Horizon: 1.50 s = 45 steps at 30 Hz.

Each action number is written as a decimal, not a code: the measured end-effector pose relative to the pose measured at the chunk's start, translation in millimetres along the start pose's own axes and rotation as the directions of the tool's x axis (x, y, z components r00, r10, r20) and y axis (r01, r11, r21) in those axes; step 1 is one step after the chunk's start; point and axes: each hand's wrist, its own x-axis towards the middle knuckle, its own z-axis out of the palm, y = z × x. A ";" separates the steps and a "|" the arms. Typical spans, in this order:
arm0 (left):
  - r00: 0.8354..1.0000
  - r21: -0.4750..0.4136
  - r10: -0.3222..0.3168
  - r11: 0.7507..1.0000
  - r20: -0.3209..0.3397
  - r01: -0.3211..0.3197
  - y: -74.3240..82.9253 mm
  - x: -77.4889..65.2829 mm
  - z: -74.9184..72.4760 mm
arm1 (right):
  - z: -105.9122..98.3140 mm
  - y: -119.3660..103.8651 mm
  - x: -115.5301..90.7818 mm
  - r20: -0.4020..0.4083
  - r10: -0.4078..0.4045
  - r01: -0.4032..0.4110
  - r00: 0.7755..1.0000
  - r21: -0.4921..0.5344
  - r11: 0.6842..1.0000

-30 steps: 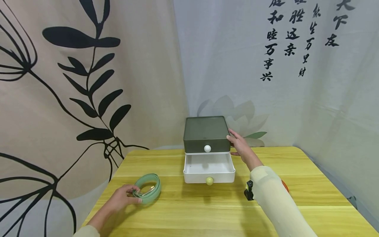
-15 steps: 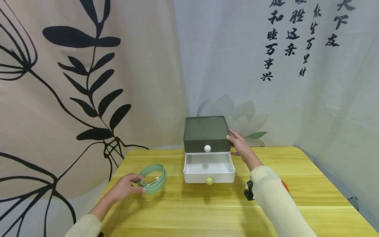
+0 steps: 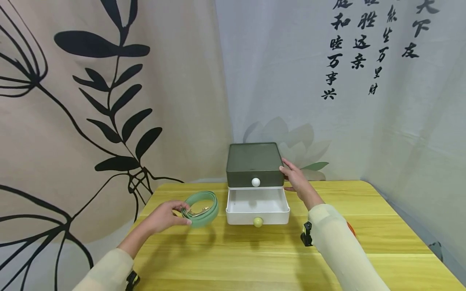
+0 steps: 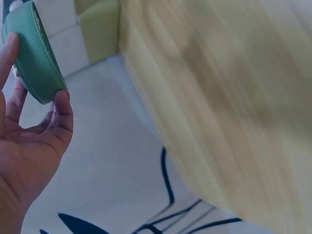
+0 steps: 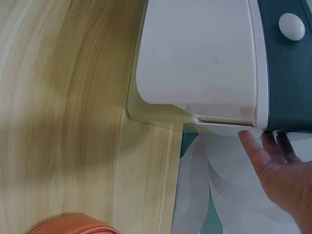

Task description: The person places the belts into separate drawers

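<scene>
My left hand (image 3: pixel 164 218) pinches a rolled green belt (image 3: pixel 206 218) with gold-coloured metal fittings, just above the table to the left of the drawer box. In the left wrist view, thumb and fingers hold the belt (image 4: pixel 36 58) by its edges. The small drawer box (image 3: pixel 253 157) has a dark green upper part with a white knob. Its white lower drawer (image 3: pixel 240 218), with a yellow-green knob, is pulled out and nothing shows inside. My right hand (image 3: pixel 299 184) rests on the box's right side, and its extended fingertips touch the wall in the right wrist view.
An orange rolled item (image 5: pixel 75 225) lies on the table in the right wrist view, mostly hidden behind my right sleeve in the head view. The wooden table (image 3: pixel 233 262) reaches back to a printed cloth backdrop (image 3: pixel 189 101).
My left hand has carried the green belt up and to the right across the view, closer to the drawer box. My right hand has stayed against the box.
</scene>
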 end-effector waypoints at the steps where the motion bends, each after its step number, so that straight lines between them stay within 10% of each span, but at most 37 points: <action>1: 1.000 -0.001 0.003 1.000 0.006 -0.003 3.7 1.5 0.2 | 0.0 0.1 0.2 0.001 0.000 0.000 1.000 0.001 1.000; 19: 0.987 -0.038 0.104 0.994 0.124 -0.100 63.5 37.5 22.3 | 1.5 -0.8 -1.5 0.006 -0.004 0.004 1.000 0.004 1.000; 45: 0.956 -0.080 0.148 0.988 0.253 -0.131 101.6 76.1 54.1 | 2.2 0.6 -0.1 0.008 -0.006 0.005 1.000 0.030 1.000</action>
